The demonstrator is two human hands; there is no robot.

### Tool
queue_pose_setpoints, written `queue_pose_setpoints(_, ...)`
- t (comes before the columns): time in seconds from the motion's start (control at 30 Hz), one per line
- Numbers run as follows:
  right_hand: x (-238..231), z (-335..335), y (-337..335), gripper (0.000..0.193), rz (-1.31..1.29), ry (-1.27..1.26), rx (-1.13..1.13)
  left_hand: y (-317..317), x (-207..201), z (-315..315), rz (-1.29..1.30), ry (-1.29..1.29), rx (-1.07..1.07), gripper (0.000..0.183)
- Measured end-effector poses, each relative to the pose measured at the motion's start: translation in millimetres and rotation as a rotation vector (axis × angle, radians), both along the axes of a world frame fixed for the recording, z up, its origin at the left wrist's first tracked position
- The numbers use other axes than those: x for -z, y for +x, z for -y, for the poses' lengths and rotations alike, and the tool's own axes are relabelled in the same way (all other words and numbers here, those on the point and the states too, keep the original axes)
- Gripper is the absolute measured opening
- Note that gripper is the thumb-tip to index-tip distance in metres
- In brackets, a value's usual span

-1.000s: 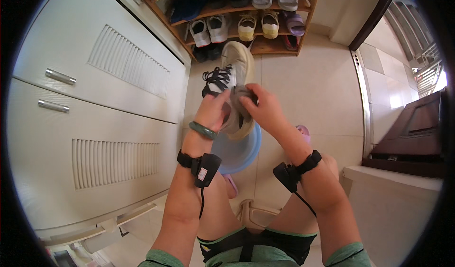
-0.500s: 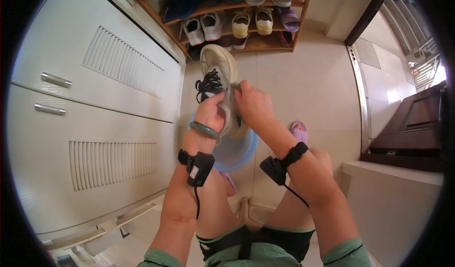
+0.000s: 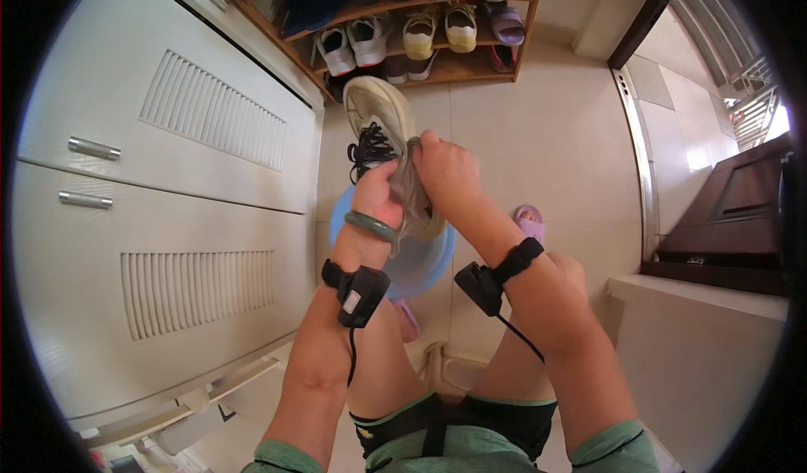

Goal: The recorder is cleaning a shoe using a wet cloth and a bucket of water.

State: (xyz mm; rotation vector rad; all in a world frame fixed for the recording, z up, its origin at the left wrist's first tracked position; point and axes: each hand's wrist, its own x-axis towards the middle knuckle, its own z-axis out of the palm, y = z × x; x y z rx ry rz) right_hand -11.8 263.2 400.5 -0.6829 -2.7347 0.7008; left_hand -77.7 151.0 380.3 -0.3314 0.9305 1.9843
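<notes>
A white sneaker (image 3: 380, 107) with black laces is held up over a light blue basin (image 3: 424, 273), its toe pointing away from me. My left hand (image 3: 378, 197) is closed around the shoe's middle, with the thumb beside the laces. My right hand (image 3: 450, 170) is closed at the shoe's right side, pinching what looks like a grey cloth (image 3: 411, 155) pressed against the sole edge. The fingertips of the right hand are partly hidden behind the shoe and the cloth. The basin lies below the shoe, partly covered by it and by my left arm.
A wooden shoe rack (image 3: 471, 68) with several pairs of shoes and slippers stands ahead. White louvred cabinet doors (image 3: 160, 221) line the left. At the right are a doorway and a dark brown door (image 3: 727, 217). A beige stool (image 3: 433, 364) is between my legs.
My right hand has shifted slightly up along the shoe's side, with the grey cloth. The shoe is tilted a little to the left. My view has moved slightly.
</notes>
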Motion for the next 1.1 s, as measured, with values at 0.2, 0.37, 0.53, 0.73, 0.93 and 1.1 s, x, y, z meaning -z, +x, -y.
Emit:
queue_pose_setpoints(0.2, 2.5, 26.1, 30.8, 0.019, -0.055, 0.147, -0.219, -9.9, 1.4, 7.5, -0.057, -0.049, -0.054, 0.023)
queue_pose_setpoints(0.37, 8.2, 5.7, 16.2, 0.020, -0.079, 0.159, -0.096, 4.3, -6.9, -4.9, -0.035, -0.008, -0.033, 0.025)
queue_pose_setpoints(0.53, -1.3, -31.0, 4.7, 0.024, 0.061, -0.045, 0.040, 4.7, -15.9, -7.1, 0.027, 0.119, 0.108, 0.031)
queue_pose_setpoints(0.73, -3.4, -91.8, 23.5, 0.029, -0.320, -0.582, 0.254, 2.7, -30.4, -3.2, -0.074, 0.167, 0.054, 0.031)
queue_pose_setpoints(0.93, -15.9, -110.4, 45.2, 0.031, -0.510, -0.993, 0.396, -1.5, -36.1, 2.9, -0.069, 0.252, 0.077, 0.032)
queue_pose_setpoints(1.1, -16.7, -84.2, 49.2, 0.027, -0.478, -0.894, 0.149, 3.5, -35.1, -6.2, -0.166, 0.230, 0.068, 0.031)
